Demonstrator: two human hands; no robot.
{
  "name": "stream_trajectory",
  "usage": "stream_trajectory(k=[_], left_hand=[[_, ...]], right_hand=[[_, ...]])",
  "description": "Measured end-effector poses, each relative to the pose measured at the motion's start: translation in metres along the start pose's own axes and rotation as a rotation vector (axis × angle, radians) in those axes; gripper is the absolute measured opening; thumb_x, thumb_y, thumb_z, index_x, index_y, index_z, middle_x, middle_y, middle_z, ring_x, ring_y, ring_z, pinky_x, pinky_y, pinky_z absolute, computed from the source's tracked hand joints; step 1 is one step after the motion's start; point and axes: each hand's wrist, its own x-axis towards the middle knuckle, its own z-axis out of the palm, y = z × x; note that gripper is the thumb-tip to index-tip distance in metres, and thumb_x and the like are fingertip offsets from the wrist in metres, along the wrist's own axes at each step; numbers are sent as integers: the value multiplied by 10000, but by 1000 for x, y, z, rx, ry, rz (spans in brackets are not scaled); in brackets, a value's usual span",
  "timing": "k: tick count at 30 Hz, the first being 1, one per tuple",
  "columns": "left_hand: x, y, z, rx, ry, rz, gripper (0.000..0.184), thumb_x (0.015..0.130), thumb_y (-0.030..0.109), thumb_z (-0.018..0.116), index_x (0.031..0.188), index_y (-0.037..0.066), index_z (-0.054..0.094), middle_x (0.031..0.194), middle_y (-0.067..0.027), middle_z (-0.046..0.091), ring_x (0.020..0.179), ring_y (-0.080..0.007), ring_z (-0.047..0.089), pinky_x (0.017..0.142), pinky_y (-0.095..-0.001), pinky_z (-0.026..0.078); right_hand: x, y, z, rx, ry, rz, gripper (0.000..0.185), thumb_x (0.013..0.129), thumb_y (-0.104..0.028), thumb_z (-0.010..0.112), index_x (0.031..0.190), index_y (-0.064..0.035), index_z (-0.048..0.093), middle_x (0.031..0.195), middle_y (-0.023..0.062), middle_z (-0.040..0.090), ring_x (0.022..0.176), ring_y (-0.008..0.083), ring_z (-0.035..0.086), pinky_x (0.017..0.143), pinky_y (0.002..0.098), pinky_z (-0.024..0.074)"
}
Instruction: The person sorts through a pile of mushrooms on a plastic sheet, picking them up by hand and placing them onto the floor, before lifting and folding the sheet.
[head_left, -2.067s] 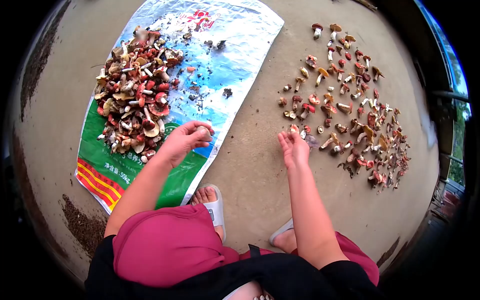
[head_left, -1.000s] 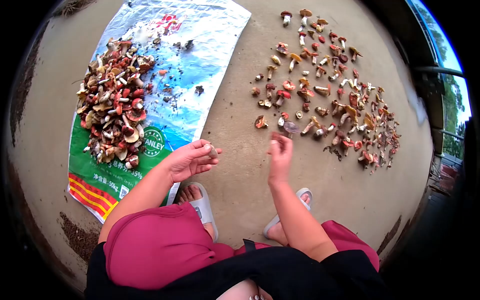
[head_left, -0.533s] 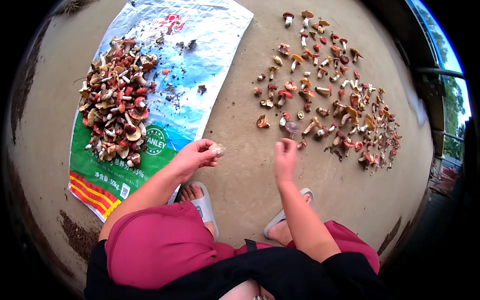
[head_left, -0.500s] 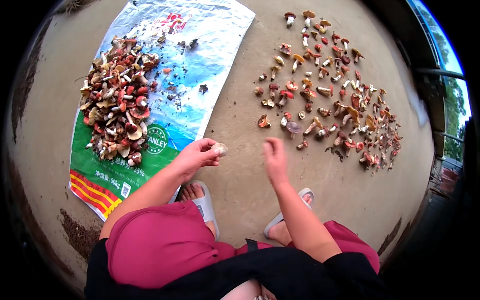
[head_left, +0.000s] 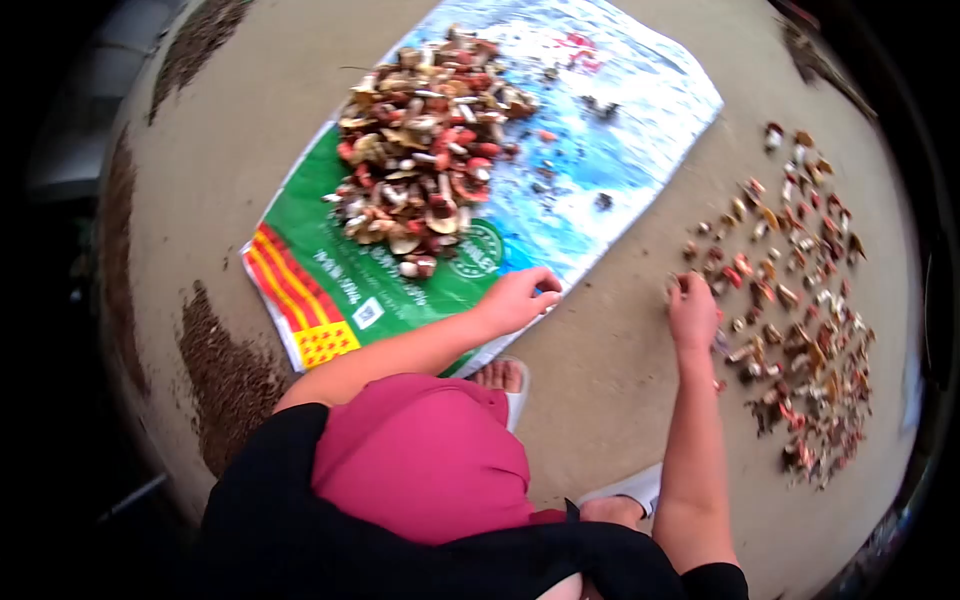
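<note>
Over the right edge of the printed sack (head_left: 640, 130), my left hand (head_left: 520, 300) is loosely curled, with a gap between thumb and fingers and nothing visible in it. My right hand (head_left: 692, 312) has its fingers pinched together at the left side of the spread mushrooms (head_left: 800, 340); whatever is at its fingertips is too small and blurred to name. A dense heap of red, tan and white mushrooms (head_left: 425, 150) lies on the sack, up and left of my left hand.
Dark crumbs (head_left: 600, 108) dot the sack right of the heap. Brown loose matter (head_left: 225, 385) lies on the concrete at left. My feet in pale sandals (head_left: 640, 488) are below my hands. A dark stick-like piece (head_left: 835, 75) lies at upper right.
The view has swung left, shifting sack and mushrooms rightward. The small pale piece earlier in my left hand no longer shows there. My right hand is now beside the spread mushrooms.
</note>
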Motion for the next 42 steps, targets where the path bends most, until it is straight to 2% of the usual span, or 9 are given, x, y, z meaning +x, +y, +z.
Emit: stream_trajectory(k=[5, 10, 15, 18, 23, 29, 36, 38, 42], left_hand=[[-10, -9, -54, 466, 445, 201, 190, 870, 190, 659, 1025, 82, 638, 975, -109, 618, 881, -286, 636, 772, -415, 503], [-5, -1, -113, 919, 935, 185, 473, 795, 276, 746, 1172, 84, 532, 1141, -111, 535, 1057, -325, 544, 884, -424, 470], [7, -13, -123, 1031, 716, 39, 494, 759, 283, 761, 1144, 73, 533, 1071, -104, 566, 1046, -318, 543, 894, -419, 471], [-9, 2, -125, 881, 786, 329, 357, 786, 193, 697, 1087, 57, 561, 989, -116, 588, 929, -307, 578, 826, -430, 485], [-32, 62, -88, 308, 154, 88, 374, 839, 180, 670, 1174, 54, 562, 957, -43, 599, 859, -125, 587, 700, -274, 472], [-4, 58, -47, 143, -239, 93, 477, 868, 254, 676, 1263, 40, 518, 1064, -64, 650, 876, -144, 596, 704, -284, 482], [-1, 43, -28, 274, -167, 99, 468, 895, 147, 666, 1335, 74, 524, 1148, -81, 651, 898, -142, 623, 755, -289, 507], [1, 21, -37, 265, -84, 70, 426, 897, 138, 660, 1302, 64, 551, 1115, -77, 662, 893, -147, 631, 759, -289, 511], [12, -9, -53, 310, 209, 165, 244, 886, 142, 639, 1110, 45, 648, 994, -108, 679, 773, -213, 647, 718, -335, 513]], right_hand=[[2, -23, -10, -102, 24, -59, 251, 886, -172, 627, 1119, -86, 599, 1053, 136, 632, 951, 337, 630, 778, 416, 515], [-27, -65, 5, 193, 2, -162, 245, 885, -75, 614, 1128, -97, 595, 1044, 109, 624, 860, 259, 646, 732, 378, 517], [-60, -103, 18, 309, -157, -207, 234, 883, -75, 616, 1115, -98, 602, 1026, 92, 631, 818, 276, 643, 706, 391, 516], [-62, -119, 19, 374, -215, -298, 252, 867, -61, 624, 1117, -95, 605, 1044, 97, 625, 840, 298, 638, 720, 402, 515], [-53, -158, 1, 585, -145, -492, 394, 817, -84, 690, 1192, -64, 573, 1146, 152, 580, 1056, 346, 581, 868, 410, 502], [-54, -128, 5, 434, -384, -382, 308, 823, -147, 699, 1115, -110, 607, 999, 103, 630, 981, 325, 606, 823, 394, 507], [-73, -19, 47, 881, 20, 209, 216, 845, -84, 695, 1031, -8, 617, 863, 126, 628, 680, 197, 612, 636, 297, 507], [-80, 9, 41, 835, 124, 406, 209, 845, -92, 682, 1009, 15, 610, 822, 131, 599, 679, 208, 600, 648, 318, 503], [-93, 63, 35, 298, 276, 309, 202, 836, -143, 683, 921, 22, 605, 839, 140, 617, 721, 273, 601, 692, 387, 491]])
